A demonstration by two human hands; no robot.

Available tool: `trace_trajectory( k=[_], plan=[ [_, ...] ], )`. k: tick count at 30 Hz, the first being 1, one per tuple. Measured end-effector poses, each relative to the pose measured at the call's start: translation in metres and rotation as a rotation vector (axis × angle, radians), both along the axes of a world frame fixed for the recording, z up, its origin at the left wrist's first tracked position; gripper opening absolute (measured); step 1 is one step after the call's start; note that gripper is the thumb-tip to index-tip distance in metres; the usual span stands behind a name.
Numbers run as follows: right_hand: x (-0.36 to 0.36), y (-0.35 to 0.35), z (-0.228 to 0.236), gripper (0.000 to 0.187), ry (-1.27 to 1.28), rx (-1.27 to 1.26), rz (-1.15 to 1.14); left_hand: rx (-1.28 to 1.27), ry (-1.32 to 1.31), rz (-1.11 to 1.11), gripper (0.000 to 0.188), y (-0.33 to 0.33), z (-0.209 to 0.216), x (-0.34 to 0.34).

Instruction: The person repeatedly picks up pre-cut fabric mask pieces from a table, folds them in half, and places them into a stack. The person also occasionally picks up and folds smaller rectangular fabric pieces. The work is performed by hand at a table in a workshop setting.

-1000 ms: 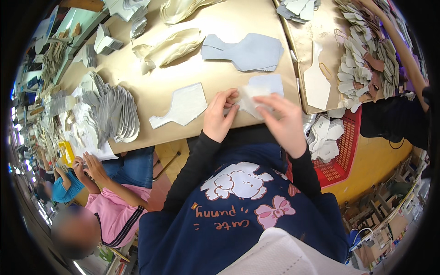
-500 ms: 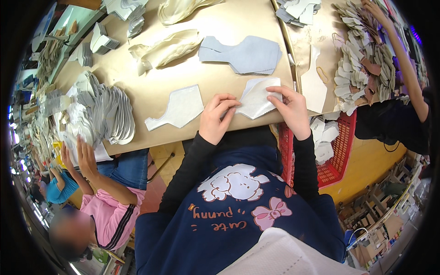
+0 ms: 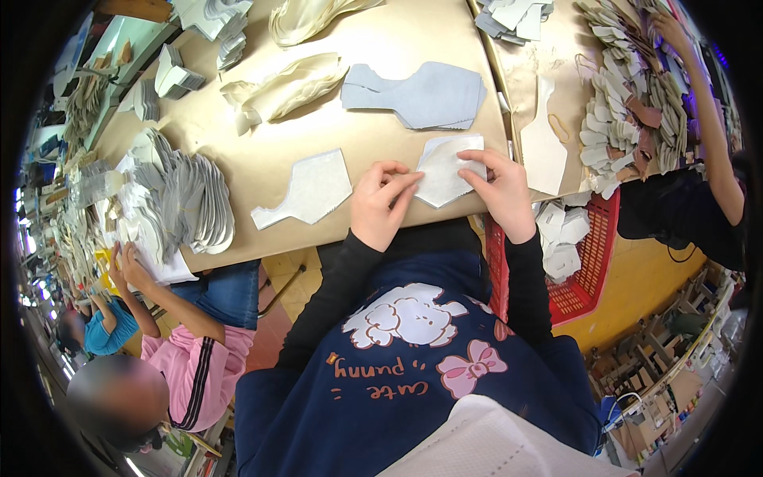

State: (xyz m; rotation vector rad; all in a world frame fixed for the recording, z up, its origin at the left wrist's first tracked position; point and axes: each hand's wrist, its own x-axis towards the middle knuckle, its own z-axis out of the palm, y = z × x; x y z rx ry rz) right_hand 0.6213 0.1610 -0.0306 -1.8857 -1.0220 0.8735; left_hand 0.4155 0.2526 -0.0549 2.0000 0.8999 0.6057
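A white cut piece (image 3: 442, 176), flat with angled edges and a thin grey-blue border along its top, lies at the table's near edge between my hands. My left hand (image 3: 383, 195) pinches at its left edge, thumb against the fingers. On its upper right side my right hand (image 3: 504, 191) grips the sheet between thumb and bent fingers. To the left rests another white cut piece (image 3: 311, 191) with a narrow tail. Beyond my hands is a small pile of grey-blue cut pieces (image 3: 417, 95).
Cream sheets (image 3: 290, 91) lie farther back on the table (image 3: 238, 171). Grey cut pieces (image 3: 199, 199) are stacked at left beside a co-worker in pink (image 3: 203, 366). A red basket (image 3: 592, 262) holds white pieces by my right arm. At far right, another person's arm (image 3: 707, 119) reaches over heaped pieces.
The white piece's lifted upper sheet now lies flatter. My left hand has shifted slightly right, and my right hand slightly left. The co-worker's hands at left have moved lower and left.
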Motion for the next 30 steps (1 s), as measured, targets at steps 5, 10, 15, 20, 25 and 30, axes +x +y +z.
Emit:
trace_trajectory(
  k=[5, 10, 15, 20, 25, 30],
  plan=[
    [-0.001, 0.000, 0.003, 0.026, -0.053, -0.007, 0.016, 0.088, 0.054, 0.016, 0.025, 0.002, 0.001, 0.011],
    [-0.001, 0.002, 0.006, 0.027, -0.053, 0.047, 0.043, 0.170, 0.118, 0.046, 0.027, 0.000, 0.004, 0.021],
    [0.000, 0.004, 0.008, 0.026, -0.090, 0.062, 0.051, 0.293, 0.198, 0.052, 0.033, -0.003, 0.005, 0.034],
    [0.004, -0.003, 0.010, 0.023, -0.082, 0.009, -0.044, 0.348, 0.265, 0.053, 0.036, -0.011, 0.005, 0.040],
    [0.008, -0.010, 0.004, 0.021, -0.071, 0.058, -0.075, 0.311, 0.140, -0.052, 0.039, -0.021, -0.005, 0.055],
    [0.006, -0.012, -0.002, 0.019, -0.041, 0.100, -0.108, 0.350, 0.143, -0.074, 0.046, -0.029, -0.005, 0.063]
  ],
)
